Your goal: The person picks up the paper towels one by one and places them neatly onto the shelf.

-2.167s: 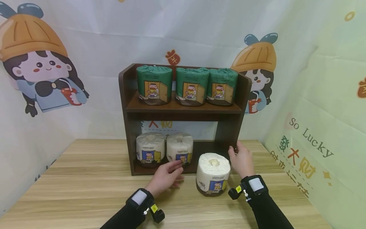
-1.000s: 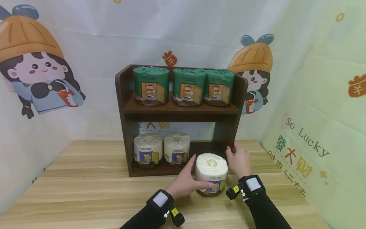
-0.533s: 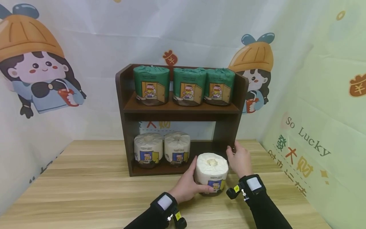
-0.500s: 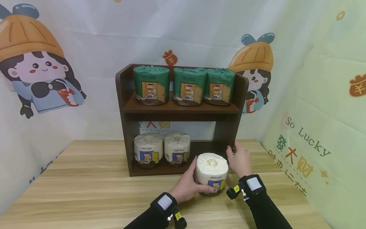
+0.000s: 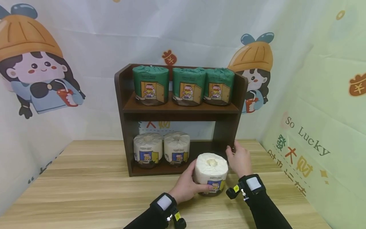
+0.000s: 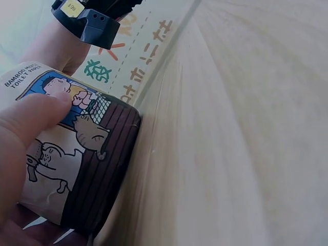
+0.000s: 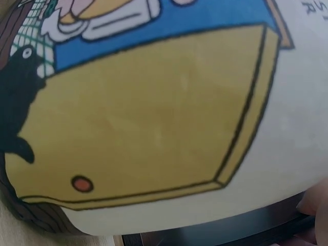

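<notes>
My left hand grips a white-wrapped toilet roll in front of the shelf's lower right part. Its thumb lies across the printed front, and its other fingers reach round the left side. In the left wrist view the roll's brown base is at or very near the tabletop. My right hand holds the lower front edge of the right side panel of a dark brown two-tier shelf. That panel shows between thumb and fingers at the bottom of the right wrist view, where the roll's print hides most else.
On the lower tier stand two white toilet rolls, one at the left and one beside it. Three green rolls line the upper tier. Patterned cloth hangs behind and at the sides of the wooden table.
My left hand has moved right, from near the second white roll on the lower tier, and taken hold of the roll in front. My right hand has stayed at the shelf's side.
</notes>
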`<state>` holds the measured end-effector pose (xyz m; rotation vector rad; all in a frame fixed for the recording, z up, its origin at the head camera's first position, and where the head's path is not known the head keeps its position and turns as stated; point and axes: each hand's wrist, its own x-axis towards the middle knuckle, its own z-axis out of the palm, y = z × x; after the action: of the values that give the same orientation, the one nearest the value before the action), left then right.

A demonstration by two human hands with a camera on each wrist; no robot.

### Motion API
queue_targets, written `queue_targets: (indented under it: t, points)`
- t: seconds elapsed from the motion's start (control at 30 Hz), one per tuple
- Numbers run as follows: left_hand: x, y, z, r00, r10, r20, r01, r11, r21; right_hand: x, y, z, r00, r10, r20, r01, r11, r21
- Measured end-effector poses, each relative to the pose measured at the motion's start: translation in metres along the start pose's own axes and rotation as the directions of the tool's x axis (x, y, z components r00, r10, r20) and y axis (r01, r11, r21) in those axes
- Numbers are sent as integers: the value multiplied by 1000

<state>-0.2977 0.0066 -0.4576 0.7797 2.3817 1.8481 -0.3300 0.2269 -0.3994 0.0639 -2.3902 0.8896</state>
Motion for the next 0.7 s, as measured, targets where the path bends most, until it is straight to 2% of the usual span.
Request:
queue_targets:
  t: [0.33, 0.7]
  points:
    - [-1, 2, -2, 1000, 4, -12, -3, 999, 52, 0, -1, -1, 1000, -10, -7, 10, 1000, 5]
    - [1, 14, -9, 1000, 20, -24, -19, 999, 39, 1, -1, -1, 999, -32, -23, 32, 999, -8]
